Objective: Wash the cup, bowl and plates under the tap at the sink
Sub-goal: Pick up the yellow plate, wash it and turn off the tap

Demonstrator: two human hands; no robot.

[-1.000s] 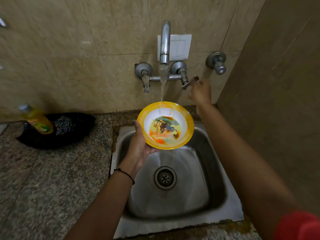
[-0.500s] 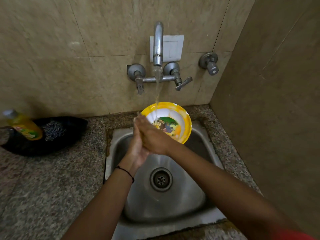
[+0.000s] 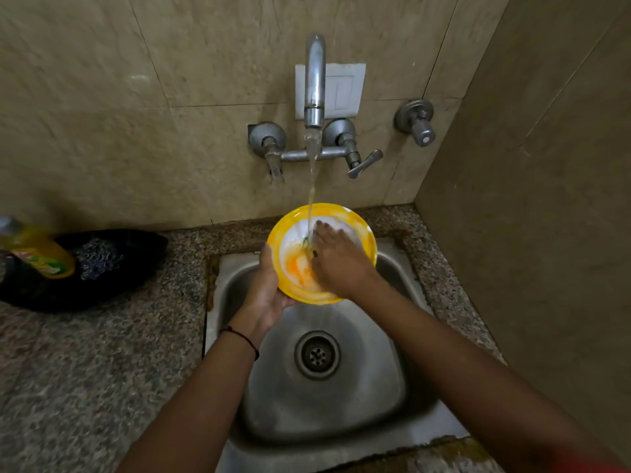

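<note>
A yellow-rimmed bowl (image 3: 297, 222) with a white inside is held over the steel sink (image 3: 386, 397), tilted toward me. My left hand (image 3: 264, 288) grips its left rim and underside. My right hand (image 3: 336, 261) lies flat inside the bowl, fingers straight, covering most of the picture on its bottom. Water runs from the tap (image 3: 314, 80) straight down onto the bowl beside my right fingers. No cup or plates are in view.
A yellow bottle of dish liquid (image 3: 37, 249) leans on a black bag with a scrubber (image 3: 102, 264) on the granite counter at left. Two tap handles (image 3: 363, 163) and a separate valve (image 3: 416, 122) stick out of the tiled wall. A side wall stands close at right.
My right hand left the right tap handle, came down to the bowl and now lies inside it. The water stream has grown fuller. The bowl stays in my left hand.
</note>
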